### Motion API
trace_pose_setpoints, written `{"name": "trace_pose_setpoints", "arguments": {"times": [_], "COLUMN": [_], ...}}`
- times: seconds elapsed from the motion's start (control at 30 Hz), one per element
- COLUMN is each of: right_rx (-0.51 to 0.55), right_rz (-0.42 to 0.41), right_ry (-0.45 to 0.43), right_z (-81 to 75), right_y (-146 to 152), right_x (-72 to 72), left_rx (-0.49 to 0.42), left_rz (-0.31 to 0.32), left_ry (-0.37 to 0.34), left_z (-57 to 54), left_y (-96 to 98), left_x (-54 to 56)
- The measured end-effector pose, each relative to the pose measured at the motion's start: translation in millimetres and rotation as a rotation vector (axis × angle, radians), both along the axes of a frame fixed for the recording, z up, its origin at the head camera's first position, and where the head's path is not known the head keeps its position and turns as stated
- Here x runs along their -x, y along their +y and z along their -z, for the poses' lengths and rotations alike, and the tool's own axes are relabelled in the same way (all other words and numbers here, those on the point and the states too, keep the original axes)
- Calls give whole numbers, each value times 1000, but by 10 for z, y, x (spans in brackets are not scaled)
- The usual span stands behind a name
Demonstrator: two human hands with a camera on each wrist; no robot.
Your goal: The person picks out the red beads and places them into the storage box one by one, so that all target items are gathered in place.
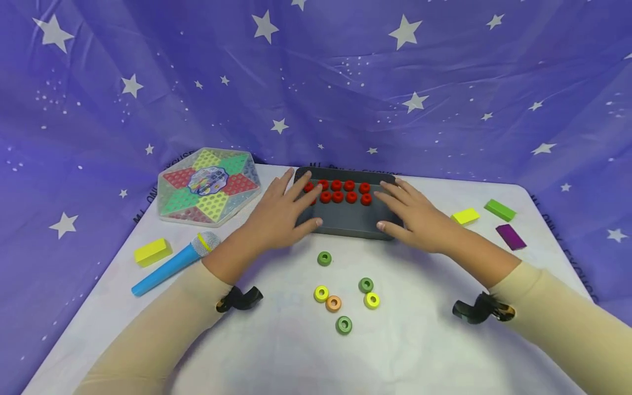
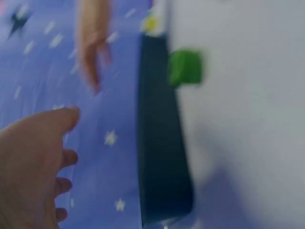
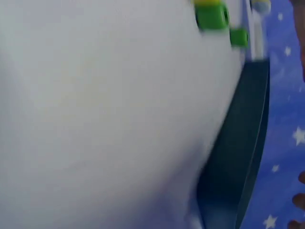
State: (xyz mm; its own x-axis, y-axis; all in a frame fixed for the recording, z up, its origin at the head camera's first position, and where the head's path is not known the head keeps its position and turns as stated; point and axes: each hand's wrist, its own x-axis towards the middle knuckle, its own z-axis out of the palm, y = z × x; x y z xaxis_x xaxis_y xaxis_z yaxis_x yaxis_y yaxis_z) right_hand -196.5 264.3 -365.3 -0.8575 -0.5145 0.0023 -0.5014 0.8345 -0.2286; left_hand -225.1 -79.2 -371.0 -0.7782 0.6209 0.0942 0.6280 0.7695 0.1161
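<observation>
A dark grey tray point(image 1: 340, 220) lies at the back middle of the white table, with two rows of red rings point(image 1: 351, 197) in its rear half. Over its left end is my left hand point(image 1: 278, 216), fingers spread and fairly straight, overlapping some red rings in the head view. My right hand point(image 1: 419, 219) hovers by the tray's right end with its fingers extended too. Neither hand grips anything. The left wrist view has the tray's front wall point(image 2: 159, 129) beside my left thumb. Only fingertips point(image 3: 299, 200) of the right hand show at the edge of the blurred right wrist view.
In front of the tray lie several loose rings: green point(image 1: 324, 264), yellow point(image 1: 321, 300) and orange point(image 1: 333, 310). To the left are a Chinese checkers box point(image 1: 209, 186), a blue microphone point(image 1: 168, 269) and a yellow block point(image 1: 152, 252). Yellow point(image 1: 465, 216), green point(image 1: 500, 209) and purple point(image 1: 511, 237) blocks sit right.
</observation>
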Motion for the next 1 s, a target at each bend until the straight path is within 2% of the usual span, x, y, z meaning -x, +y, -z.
{"name": "trace_pose_setpoints", "arguments": {"times": [0.07, 0.17, 0.27, 0.37, 0.5, 0.7, 1.0], "right_rx": [-26, -80, -136, -171, -190, -192, -188], "right_rz": [-15, -31, -46, -52, -61, -70, -85], "right_ry": [43, 89, 133, 172, 206, 231, 243], "right_z": [45, 108, 145, 159, 164, 170, 186], "right_y": [-63, -141, -189, -214, -222, -209, -219], "right_x": [-160, -393, -577, -676, -705, -679, -674], "left_rx": [92, 142, 139, 132, 132, 130, 125], "left_rz": [38, 75, 97, 100, 92, 77, 75], "left_ry": [80, 138, 140, 133, 138, 158, 160], "left_z": [58, 150, 214, 256, 267, 236, 213], "left_y": [24, 55, 80, 91, 94, 95, 66], "left_x": [-146, -309, -413, -468, -490, -464, -457]}}
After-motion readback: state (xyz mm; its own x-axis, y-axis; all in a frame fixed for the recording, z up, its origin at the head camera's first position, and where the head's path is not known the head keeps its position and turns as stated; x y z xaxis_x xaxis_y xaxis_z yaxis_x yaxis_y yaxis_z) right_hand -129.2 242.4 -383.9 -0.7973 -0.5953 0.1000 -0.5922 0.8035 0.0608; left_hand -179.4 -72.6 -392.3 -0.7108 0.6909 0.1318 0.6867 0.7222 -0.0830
